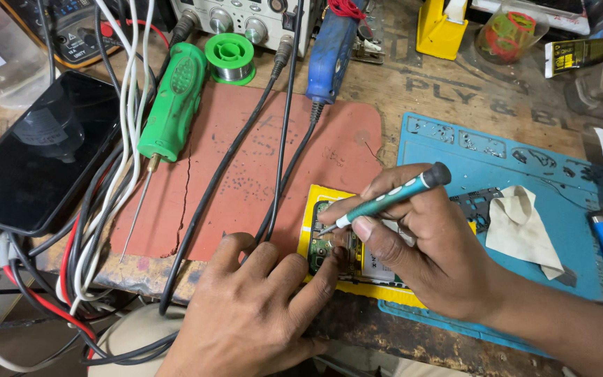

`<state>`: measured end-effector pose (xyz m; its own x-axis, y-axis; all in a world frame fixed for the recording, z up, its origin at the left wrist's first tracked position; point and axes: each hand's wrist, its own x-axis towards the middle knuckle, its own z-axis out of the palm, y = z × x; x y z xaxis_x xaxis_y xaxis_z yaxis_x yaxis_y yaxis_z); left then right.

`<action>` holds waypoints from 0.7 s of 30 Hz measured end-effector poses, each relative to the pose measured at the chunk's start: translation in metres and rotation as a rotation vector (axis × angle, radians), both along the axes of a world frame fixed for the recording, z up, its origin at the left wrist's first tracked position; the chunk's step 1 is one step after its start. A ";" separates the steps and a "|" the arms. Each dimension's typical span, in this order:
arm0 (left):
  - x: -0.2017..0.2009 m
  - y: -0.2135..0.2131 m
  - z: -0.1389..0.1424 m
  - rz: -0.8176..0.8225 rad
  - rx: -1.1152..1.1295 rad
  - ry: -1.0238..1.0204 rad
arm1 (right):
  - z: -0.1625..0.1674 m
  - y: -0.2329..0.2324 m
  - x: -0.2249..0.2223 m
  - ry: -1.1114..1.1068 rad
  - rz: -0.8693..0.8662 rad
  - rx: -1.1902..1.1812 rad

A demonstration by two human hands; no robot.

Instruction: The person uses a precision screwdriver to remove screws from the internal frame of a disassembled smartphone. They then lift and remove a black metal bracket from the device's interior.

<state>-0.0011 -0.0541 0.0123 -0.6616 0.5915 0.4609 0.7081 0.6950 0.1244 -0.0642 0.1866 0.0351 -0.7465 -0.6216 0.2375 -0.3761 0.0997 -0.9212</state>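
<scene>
Gripping a slim teal screwdriver [385, 197] between thumb and fingers, the right hand [420, 244] held its tip down on the opened phone [329, 248], which lay in a yellow frame at the near edge of the counter [455, 91], partly on a red mat [246, 174] and partly on a blue mat [525, 167]. The left hand [252, 307] gripped nothing; it lay flat with its fingers spread, the fingertips pressing the phone's near end to steady it.

As for progress, the phone's back was already off and the green circuit board lay bare, so the opening seemed done. The screwdriver tip sat on the board, perhaps on a small screw, though the spot was too small to tell. No loose screws or lifted parts showed beside the phone, so the work on the board looked to be at an early stage.

A cream cloth [521, 227] lay on the blue mat just beside the right hand. A green soldering iron [172, 105] and a reel of solder wire [229, 59] rested further back, untouched.
</scene>
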 end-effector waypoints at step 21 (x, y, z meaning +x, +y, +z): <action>0.000 0.000 0.000 0.004 -0.004 -0.013 | -0.001 -0.002 -0.001 0.050 -0.019 0.003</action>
<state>-0.0009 -0.0540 0.0120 -0.6699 0.5904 0.4502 0.7035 0.6986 0.1306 -0.0650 0.1849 0.0338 -0.7457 -0.6078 0.2728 -0.4195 0.1102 -0.9011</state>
